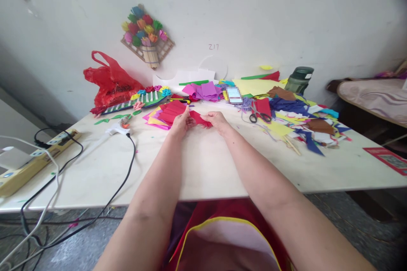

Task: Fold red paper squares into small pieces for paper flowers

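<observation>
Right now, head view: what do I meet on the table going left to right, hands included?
Power strip → glue gun → left hand → red paper → right hand → scissors → green bottle → red card.

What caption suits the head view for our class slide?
Left hand and right hand hold a red sheet over a pale table, scissors lying to the right.
</observation>
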{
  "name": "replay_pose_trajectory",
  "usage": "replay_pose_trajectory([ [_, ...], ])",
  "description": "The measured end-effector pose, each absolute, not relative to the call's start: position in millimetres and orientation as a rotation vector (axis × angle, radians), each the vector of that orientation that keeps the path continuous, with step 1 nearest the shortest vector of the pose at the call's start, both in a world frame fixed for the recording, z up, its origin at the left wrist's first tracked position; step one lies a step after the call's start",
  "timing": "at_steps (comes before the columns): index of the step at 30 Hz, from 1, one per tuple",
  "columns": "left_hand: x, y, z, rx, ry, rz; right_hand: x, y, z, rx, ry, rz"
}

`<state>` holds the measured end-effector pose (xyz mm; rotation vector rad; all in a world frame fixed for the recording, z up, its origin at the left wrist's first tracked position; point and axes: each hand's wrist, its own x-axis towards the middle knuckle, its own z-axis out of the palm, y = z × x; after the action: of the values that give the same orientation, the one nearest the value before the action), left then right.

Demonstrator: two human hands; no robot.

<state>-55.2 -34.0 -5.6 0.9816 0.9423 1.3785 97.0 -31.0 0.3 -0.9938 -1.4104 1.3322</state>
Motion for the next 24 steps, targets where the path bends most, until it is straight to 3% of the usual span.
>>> replay_pose_trajectory([
  [3, -47, -39, -5, 1.108, 0.857, 1.286, 92, -31, -3, -0.988, -1.38, 1.311],
  [12, -44, -35, -10, 1.065, 0.993, 1.495, 91, -35, 4, -1.034, -1.326, 1.488],
  [24, -51, -32, -10, 0.994, 1.085, 1.512, 97, -38, 7, -1.004, -1.606, 1.358],
])
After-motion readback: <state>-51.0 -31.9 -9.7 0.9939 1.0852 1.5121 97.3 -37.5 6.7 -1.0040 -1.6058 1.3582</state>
